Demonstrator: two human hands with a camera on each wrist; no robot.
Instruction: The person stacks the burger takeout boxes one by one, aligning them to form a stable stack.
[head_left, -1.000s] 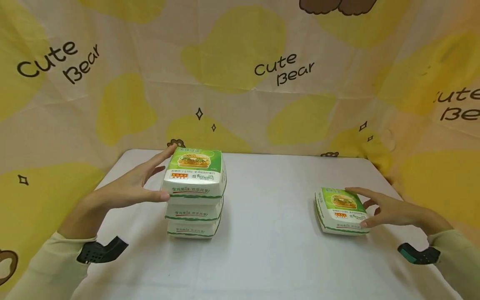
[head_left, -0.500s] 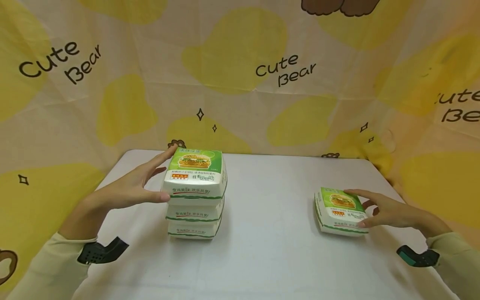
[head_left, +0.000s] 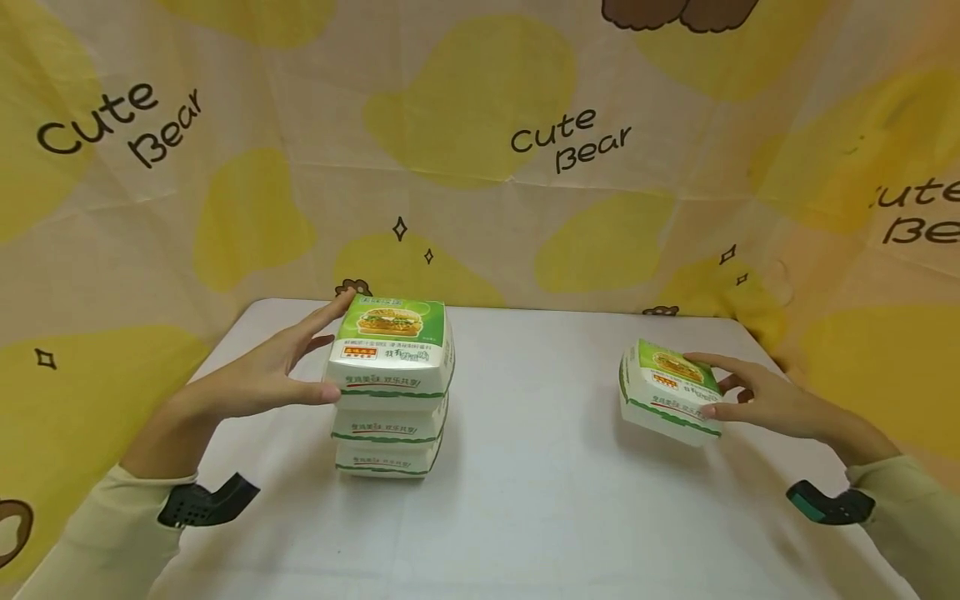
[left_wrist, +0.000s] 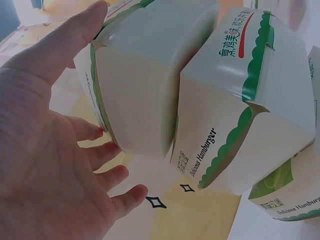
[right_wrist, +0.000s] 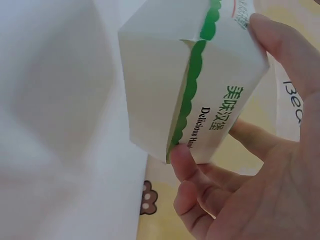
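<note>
Three hamburger boxes stand stacked left of the middle, white with green lids and a burger picture. My left hand [head_left: 251, 375] holds the top hamburger box [head_left: 393, 354], thumb at its front edge and fingers along the far side. Under it are the middle box [head_left: 386, 427] and the bottom box [head_left: 382, 461]. To the right, my right hand [head_left: 776, 404] grips a fourth, matching hamburger box [head_left: 671, 387] between thumb and fingers. That box is tilted and raised off the table; the right wrist view shows its printed side [right_wrist: 210, 110] against the fingers.
A white table [head_left: 525, 500] lies beneath the boxes. Behind and at both sides hangs a yellow patterned cloth [head_left: 480, 100] with "Cute Bear" lettering. A dark strap [head_left: 206, 502] sits on the left wrist, another strap [head_left: 832, 504] on the right.
My right hand has lifted its hamburger box off the table, moving it up and slightly left and tilting it. The left hand and the stack stay in place.
</note>
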